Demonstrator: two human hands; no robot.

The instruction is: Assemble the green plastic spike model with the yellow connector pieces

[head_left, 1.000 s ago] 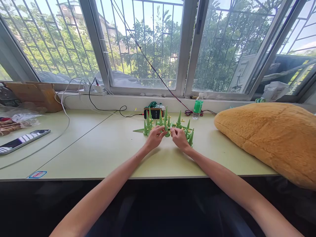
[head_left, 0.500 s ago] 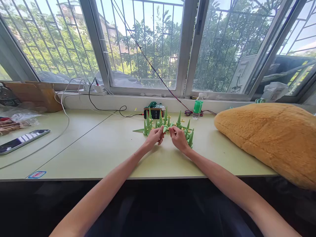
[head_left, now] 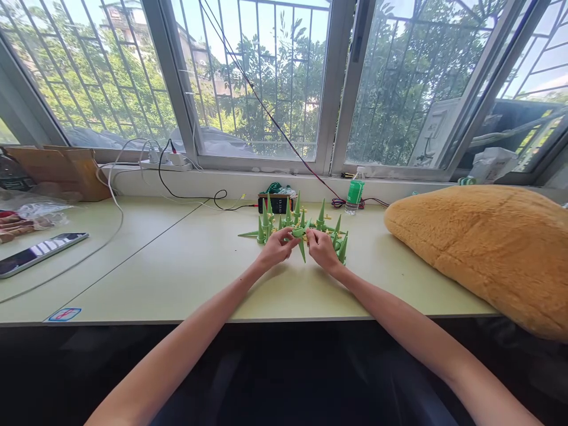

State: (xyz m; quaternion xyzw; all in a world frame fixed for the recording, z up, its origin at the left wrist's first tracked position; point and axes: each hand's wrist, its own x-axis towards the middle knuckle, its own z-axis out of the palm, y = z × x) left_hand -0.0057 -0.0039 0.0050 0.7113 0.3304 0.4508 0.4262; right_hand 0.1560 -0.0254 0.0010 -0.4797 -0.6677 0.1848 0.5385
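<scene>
One green cone (head_left: 302, 251) is in my left hand (head_left: 276, 247), its wide end pinched between thumb and fingers and its tip angled down toward me. It sits between my two hands, just in front of the other cones (head_left: 260, 231) at the middle of the table (head_left: 155, 272). My right hand (head_left: 322, 248) is closed in a pinch close by the cone's wide end; what lies between those fingertips is too small for me to tell, though it may be part of the same piece. The other cones form a spiky cluster, most of them upright, one at the left lying with its tip pointing outward, and yellow bits (head_left: 328, 217) show among them. A few cones stand just beyond my right hand's outer edge. Behind the cluster a phone (head_left: 276, 205) is propped on its side, with a cable (head_left: 242, 207) running to it from the left. The bottle (head_left: 355, 192) stands behind and to the right, and a big plush (head_left: 479, 248) rests well apart on my right.
</scene>
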